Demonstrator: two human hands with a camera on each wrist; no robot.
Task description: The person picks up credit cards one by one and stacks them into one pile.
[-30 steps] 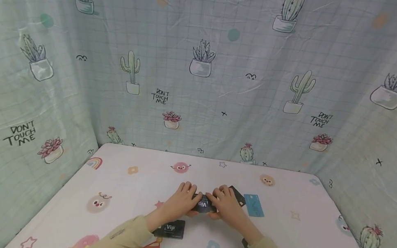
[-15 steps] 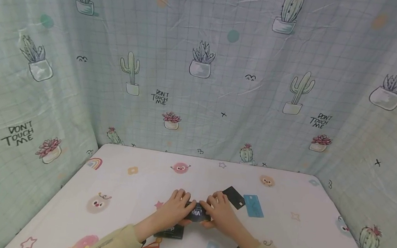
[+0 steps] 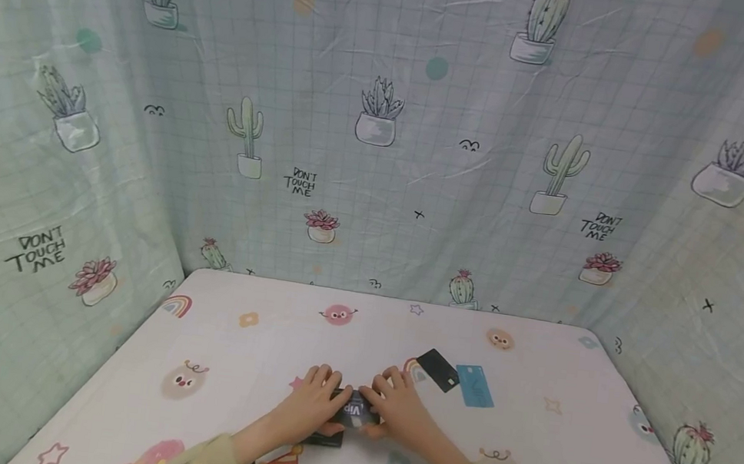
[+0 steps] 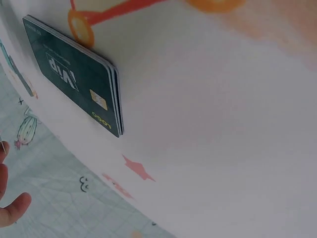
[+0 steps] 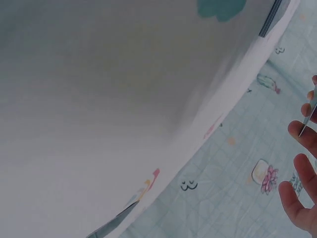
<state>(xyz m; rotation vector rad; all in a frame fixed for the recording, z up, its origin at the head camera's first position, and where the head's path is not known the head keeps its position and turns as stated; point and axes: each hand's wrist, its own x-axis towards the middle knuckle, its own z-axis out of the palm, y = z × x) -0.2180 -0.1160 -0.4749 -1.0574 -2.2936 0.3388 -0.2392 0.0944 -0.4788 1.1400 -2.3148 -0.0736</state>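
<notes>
A black Vip card (image 3: 355,409) is held up between both hands, its lettering upside down in the head view. My left hand (image 3: 317,403) pinches its left end and my right hand (image 3: 397,408) pinches its right end, thumbs below. Seen from the right wrist, the card shows as a thin edge (image 5: 308,120) at the fingers. Just under the left hand lies a neat stack of dark Vip cards (image 4: 74,74), partly covered in the head view. It sits flat on the white patterned table.
Farther back on the right lie a black card (image 3: 439,369) and a blue card (image 3: 475,385), their corners close together. A printed curtain (image 3: 375,209) rises behind the table (image 3: 245,356) and along both sides.
Both hands have come nearer and a little left with the Vip card. The left hand now covers more of the stack, and the black card at the back right shows fully.
</notes>
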